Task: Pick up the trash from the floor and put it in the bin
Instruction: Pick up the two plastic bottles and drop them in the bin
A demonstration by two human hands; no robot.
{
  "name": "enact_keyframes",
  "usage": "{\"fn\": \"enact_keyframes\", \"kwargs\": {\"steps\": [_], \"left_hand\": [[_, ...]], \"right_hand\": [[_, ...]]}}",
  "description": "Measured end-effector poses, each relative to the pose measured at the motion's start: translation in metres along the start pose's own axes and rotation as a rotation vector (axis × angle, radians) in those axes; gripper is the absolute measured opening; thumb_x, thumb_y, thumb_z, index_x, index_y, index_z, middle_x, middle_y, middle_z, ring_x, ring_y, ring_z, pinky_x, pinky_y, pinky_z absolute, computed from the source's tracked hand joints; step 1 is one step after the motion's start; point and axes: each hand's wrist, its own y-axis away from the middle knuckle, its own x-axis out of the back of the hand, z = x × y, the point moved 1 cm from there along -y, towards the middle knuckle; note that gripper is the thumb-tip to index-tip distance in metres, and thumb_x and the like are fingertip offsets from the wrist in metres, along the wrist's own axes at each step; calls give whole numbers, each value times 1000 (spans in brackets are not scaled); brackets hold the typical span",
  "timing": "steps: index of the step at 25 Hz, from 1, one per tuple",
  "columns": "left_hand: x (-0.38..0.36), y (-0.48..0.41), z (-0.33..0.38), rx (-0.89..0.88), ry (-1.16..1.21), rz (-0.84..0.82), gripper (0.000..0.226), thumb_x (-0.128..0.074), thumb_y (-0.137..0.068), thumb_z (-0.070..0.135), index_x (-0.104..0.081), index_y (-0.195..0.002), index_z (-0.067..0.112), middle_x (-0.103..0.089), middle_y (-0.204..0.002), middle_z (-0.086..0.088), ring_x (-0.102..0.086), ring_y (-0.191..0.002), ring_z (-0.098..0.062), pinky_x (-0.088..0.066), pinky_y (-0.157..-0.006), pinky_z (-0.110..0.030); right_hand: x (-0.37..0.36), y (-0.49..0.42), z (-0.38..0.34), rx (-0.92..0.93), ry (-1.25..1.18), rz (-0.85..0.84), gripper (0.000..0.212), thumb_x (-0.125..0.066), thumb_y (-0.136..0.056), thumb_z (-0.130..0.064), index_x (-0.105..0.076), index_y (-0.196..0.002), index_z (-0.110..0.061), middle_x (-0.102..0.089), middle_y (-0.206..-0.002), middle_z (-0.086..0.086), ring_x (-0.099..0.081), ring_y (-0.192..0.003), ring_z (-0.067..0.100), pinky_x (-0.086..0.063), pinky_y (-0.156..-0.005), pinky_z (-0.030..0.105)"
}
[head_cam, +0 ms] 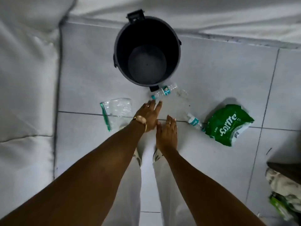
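A black bin [121,38] stands open and empty on the tiled floor ahead of me. A clear plastic bottle [164,91] with a teal cap lies just in front of it. A clear zip bag [116,110] with a green strip lies to the left. On the right lie a second small bottle [193,122] and a green Sprite wrapper [228,124]. My left hand [149,115] is stretched out, fingers apart, just short of the first bottle's cap. My right hand [167,132] hangs beside it, holding nothing.
White fabric-covered walls or cushions [27,79] close the corner at left and behind the bin. More crumpled packaging [283,206] and a dark object lie at the right edge. My feet [157,155] stand below my hands.
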Motion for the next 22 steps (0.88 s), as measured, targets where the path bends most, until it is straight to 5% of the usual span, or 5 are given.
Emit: {"fn": "enact_keyframes", "kwargs": {"steps": [4, 8, 15, 19, 22], "left_hand": [[-24, -105, 2, 0, -39, 54, 62, -47, -96, 22, -21, -149, 5, -17, -156, -27, -24, -142, -44, -27, -118, -46], [-52, -165, -1, 11, -110, -14, 56, -48, -94, 12, -29, -146, 14, -11, -155, -31, -26, -137, -50, -29, -115, -52], [-73, -153, 11, -25, -55, 177, 63, -51, -85, -2, -37, -142, 21, -22, -151, -31, -43, -122, -47, -44, -98, -52], [-50, -103, 24, -81, 193, 299, 66, -56, -78, -1, -42, -138, 22, -29, -146, -32, -50, -116, -44, -57, -86, -45], [-3, -51, 39, -158, 331, 456, 65, -58, -80, 5, -36, -138, 24, -28, -147, -33, -46, -123, -43, -53, -91, -41]], "right_hand": [[-16, -81, 38, -55, 19, 108, 63, -43, -100, -19, -10, -152, -8, -11, -162, 14, -5, -150, 28, -9, -124, 41], [-17, -142, 103, -87, 414, 183, 83, -56, -88, -3, -3, -152, -9, -6, -162, 15, -1, -149, 33, -5, -121, 48], [-6, -171, 191, -124, 886, 146, 95, -67, -84, -21, -1, -151, -5, -14, -159, 21, -4, -148, 39, -5, -120, 53], [1, -184, 170, -55, 868, 195, 77, -63, -87, -18, -20, -148, -3, -36, -150, 23, -14, -146, 40, -9, -121, 53], [7, -175, 128, -39, 505, 256, 70, -61, -89, -22, -26, -146, -4, -45, -142, 24, -33, -138, 41, -22, -118, 53]]}}
